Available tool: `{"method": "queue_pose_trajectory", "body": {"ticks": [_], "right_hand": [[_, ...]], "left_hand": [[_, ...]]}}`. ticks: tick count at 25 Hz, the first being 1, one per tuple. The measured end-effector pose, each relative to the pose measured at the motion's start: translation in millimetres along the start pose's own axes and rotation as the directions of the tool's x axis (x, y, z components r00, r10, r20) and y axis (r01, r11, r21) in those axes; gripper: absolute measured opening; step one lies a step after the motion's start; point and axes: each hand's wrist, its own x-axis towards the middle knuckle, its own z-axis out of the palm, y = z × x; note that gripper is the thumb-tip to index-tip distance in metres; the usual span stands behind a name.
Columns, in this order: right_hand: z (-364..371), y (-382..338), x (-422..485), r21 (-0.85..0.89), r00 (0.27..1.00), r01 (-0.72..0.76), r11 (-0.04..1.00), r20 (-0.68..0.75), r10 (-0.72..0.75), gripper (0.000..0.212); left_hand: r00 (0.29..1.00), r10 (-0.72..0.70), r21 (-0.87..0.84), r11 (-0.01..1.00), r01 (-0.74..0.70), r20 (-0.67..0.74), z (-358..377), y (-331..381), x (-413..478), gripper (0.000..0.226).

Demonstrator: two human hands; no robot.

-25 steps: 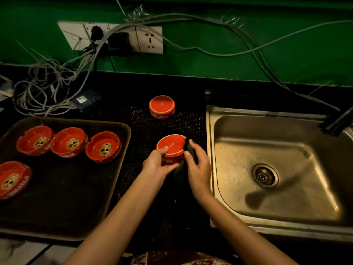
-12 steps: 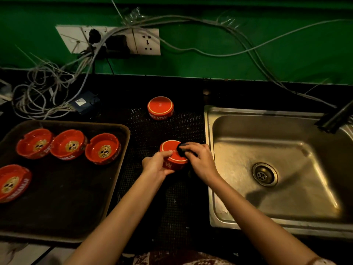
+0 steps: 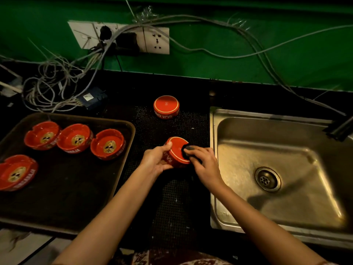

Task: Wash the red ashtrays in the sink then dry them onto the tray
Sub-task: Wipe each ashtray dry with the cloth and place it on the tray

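My left hand (image 3: 155, 161) grips a red ashtray (image 3: 176, 150) upside down and tilted, over the black mat between tray and sink. My right hand (image 3: 205, 165) holds a dark cloth (image 3: 186, 150) against the ashtray's base. A second red ashtray (image 3: 166, 107) sits upside down on the mat farther back. Several red ashtrays with skull logos, such as the nearest one (image 3: 108, 144), stand upright on the dark tray (image 3: 65, 188) at the left.
A steel sink (image 3: 286, 188) with a drain (image 3: 267, 179) lies to the right, a dark tap (image 3: 340, 129) at its far right. Tangled cables (image 3: 51, 88) and a wall socket panel (image 3: 122, 38) sit behind the tray on the green wall.
The ashtray has tipped from upright-on-mat to tilted in my left hand. My right hand moved from its side onto its base with the dark cloth.
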Motion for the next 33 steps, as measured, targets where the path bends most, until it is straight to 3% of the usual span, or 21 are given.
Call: {"method": "queue_pose_trajectory", "body": {"ticks": [2,5,7,9,12,15,18,21,23,26,28,30,31,33], "right_hand": [[0,-5,15,0.017,0.997,-0.074,0.997,0.028,0.074,0.027],[7,-25,13,0.075,0.998,-0.052,0.996,0.023,0.050,0.026],[12,-29,-1,0.039,0.996,0.070,0.997,-0.059,-0.068,0.026],[15,-26,-9,-0.105,0.968,0.214,0.971,-0.112,-0.225,0.029],[14,-13,-9,-0.355,0.894,0.382,0.853,-0.092,-0.438,0.031],[6,6,-16,-0.319,0.883,0.401,0.858,-0.115,-0.455,0.029],[-5,8,-11,0.051,0.970,0.160,0.986,-0.193,-0.148,0.027],[-20,4,13,0.456,0.974,-0.176,0.872,-0.046,0.220,0.029],[-32,4,28,0.586,0.924,-0.364,0.724,0.131,0.359,0.028],[-47,4,43,0.620,0.771,-0.628,0.471,0.408,0.490,0.022],[-52,7,49,0.552,0.703,-0.711,0.436,0.528,0.477,0.025],[-54,7,53,0.480,0.690,-0.722,0.498,0.560,0.459,0.025],[-54,4,53,0.469,0.693,-0.717,0.516,0.558,0.456,0.022],[-53,-3,54,0.492,0.706,-0.708,0.508,0.515,0.486,0.014]], "left_hand": [[1.000,-0.002,0.008,1.000,0.002,0.004,1,1,1,0.013],[1.000,-0.001,-0.014,1.000,0.001,-0.003,3,2,5,0.012],[1.000,-0.003,-0.029,1.000,0.002,-0.012,6,5,8,0.017],[0.999,-0.017,-0.040,0.999,0.016,-0.028,8,7,15,0.028],[0.998,-0.067,-0.096,0.993,0.066,-0.014,13,11,14,0.026],[0.995,-0.097,-0.169,0.981,0.098,0.012,16,19,0,0.019],[0.987,-0.163,-0.193,0.968,0.163,0.013,7,21,2,0.043],[0.978,-0.191,-0.181,0.962,0.204,0.087,1,19,-2,0.049],[0.975,-0.162,-0.118,0.976,0.181,0.149,-2,17,-6,0.046],[0.969,-0.051,0.034,0.998,0.044,0.241,-9,19,-13,0.024],[0.946,0.071,0.161,0.979,-0.128,0.317,-17,22,-17,0.014],[0.893,0.225,0.302,0.885,-0.355,0.389,-21,24,-21,0.014],[0.851,0.304,0.388,0.789,-0.477,0.429,-23,24,-20,0.021],[0.726,0.415,0.558,0.466,-0.687,0.549,-26,18,-16,0.039]]}}
